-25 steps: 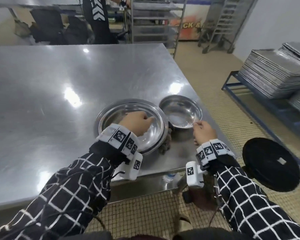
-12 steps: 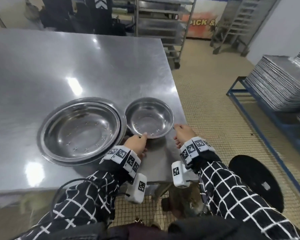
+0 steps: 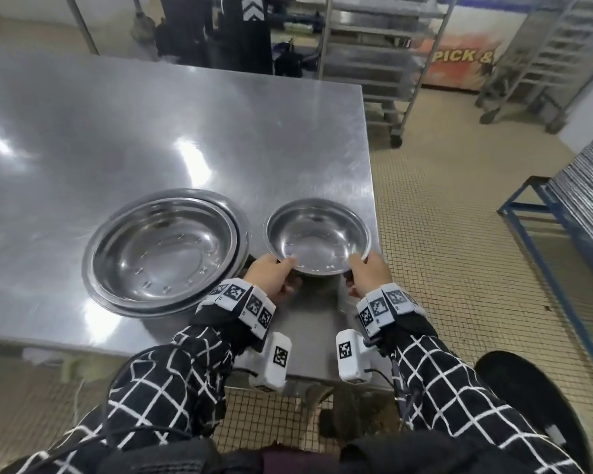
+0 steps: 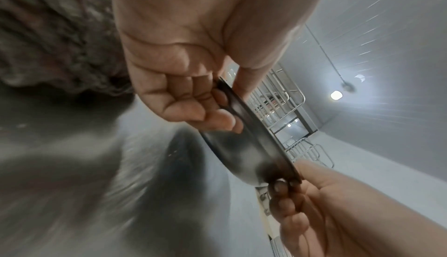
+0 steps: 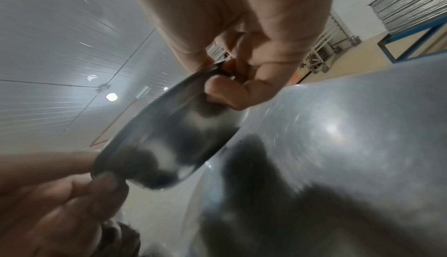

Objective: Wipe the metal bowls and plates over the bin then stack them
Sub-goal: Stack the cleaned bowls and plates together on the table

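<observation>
You've got the small bowl [image 3: 317, 236] in both hands, at the near right corner of the steel table [image 3: 151, 131]. Your left hand [image 3: 271, 277] pinches the near-left rim, thumb on top and fingers curled underneath; your right hand [image 3: 368, 273] does the same on the near-right rim. Both grips are narrow, closed right onto that thin edge. From your head the bowl looks level and close to the tabletop. The left wrist view shows what that hides: the bowl's underside [image 4: 244, 150] with your fingertips [image 4: 217, 121] tucked against it, and the bowl's near side lifted off the table. The right wrist view shows the same rim pinch, with the bowl [image 5: 174, 140] tilted and its base low by the tabletop; whether it touches there, you can't tell. Just left of the bowl, the big plates [image 3: 166, 251] sit nested on the table. A dark cloth [image 4: 55, 37] lies by your left hand. Off to your right, trays [image 3: 586, 193] are stacked on a blue rack [image 3: 528, 203].
</observation>
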